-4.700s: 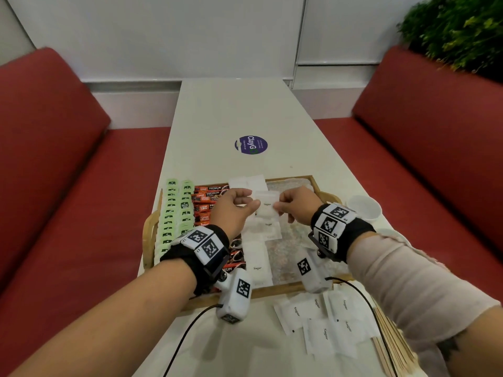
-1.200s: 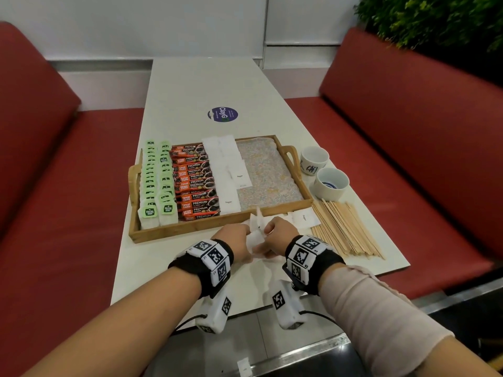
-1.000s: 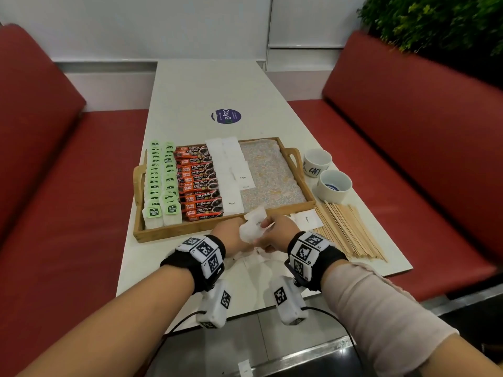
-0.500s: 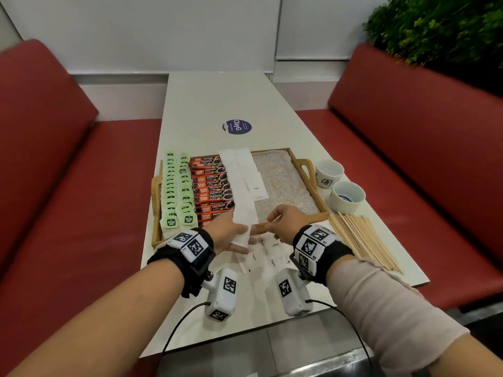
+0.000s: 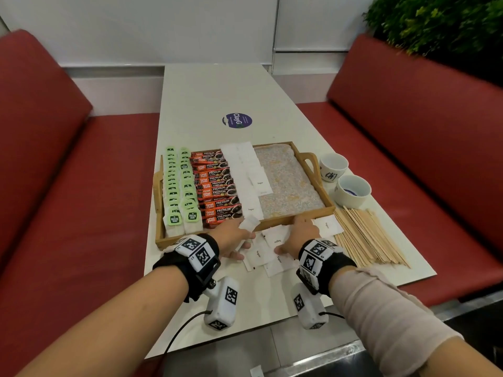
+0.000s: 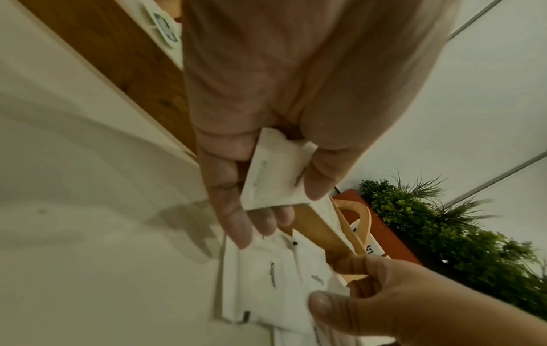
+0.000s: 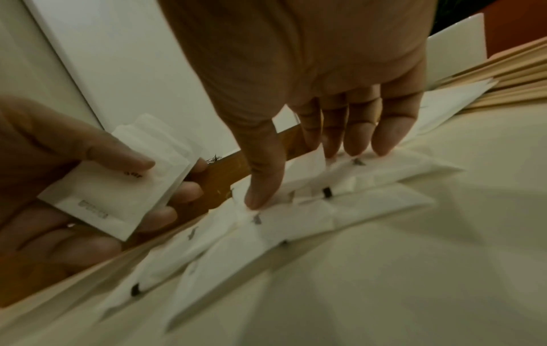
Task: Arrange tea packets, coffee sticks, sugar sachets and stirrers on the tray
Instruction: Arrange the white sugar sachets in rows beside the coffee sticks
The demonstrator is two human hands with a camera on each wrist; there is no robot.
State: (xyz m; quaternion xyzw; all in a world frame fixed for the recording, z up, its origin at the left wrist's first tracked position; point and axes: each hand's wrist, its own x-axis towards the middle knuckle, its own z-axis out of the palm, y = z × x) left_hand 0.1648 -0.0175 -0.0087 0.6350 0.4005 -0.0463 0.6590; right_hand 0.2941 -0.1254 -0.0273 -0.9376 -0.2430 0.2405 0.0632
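Nearest, on the white table (image 5: 206, 99), a loose heap of sugar sachets (image 5: 269, 254) lies fanned out just in front of the wooden tray (image 5: 296, 217), some overlapping. The right hand (image 5: 298, 235) is spread over this heap, its straight fingertips (image 7: 384, 145) and thumb pressing down on the paper without curling round any one sachet. Beside it, the left hand (image 5: 231, 236) holds a single held sachet (image 6: 275, 173) pinched between thumb and fingers, lifted off the table at the tray's near rim. One more sachet (image 5: 328, 225) lies just right of the right hand, touching the pile of wooden stirrers (image 5: 364, 238), which rests on the table outside the tray, to its right. In the tray, from left to right, stand two columns of green-tagged tea packets (image 5: 178, 186), a column of red and black coffee sticks (image 5: 217, 186), and a column of white sugar sachets already laid down (image 5: 249, 175); the right part of the tray shows only its speckled lining (image 5: 288, 180). Just right of the tray's handle, two small white cups (image 5: 343, 178) sit side by side on the table. Farther along the tabletop is a round purple sticker (image 5: 236, 120). Red bench seats (image 5: 408, 118) flank the table on both sides, and green foliage (image 5: 435, 20) shows at the far right.
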